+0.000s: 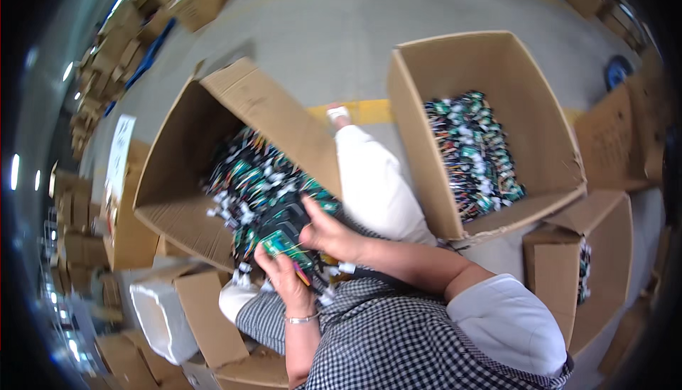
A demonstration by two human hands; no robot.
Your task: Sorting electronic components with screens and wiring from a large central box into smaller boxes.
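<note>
My left hand (285, 280), with a bracelet at its wrist, grips a green circuit board (277, 244) with coloured wires and white connectors hanging off it. Close by on the right, my right hand (332, 236) has its fingers curled and its thumb raised beside black cables (288, 218); what its fingers hold is hidden. Both hands are over the near edge of a tilted cardboard box (170, 170), over my lap. Inside that box lies a heap of wired circuit boards (257, 170), tangled with dark leads and white plugs.
On the right stands another open box (522, 70), with wired boards in packed rows (472, 155). A smaller open carton (558, 283) sits at lower right. At lower left is a white foam box (160, 319). Stacked cartons (121, 49) line the far left; a yellow line (369, 111) crosses the floor.
</note>
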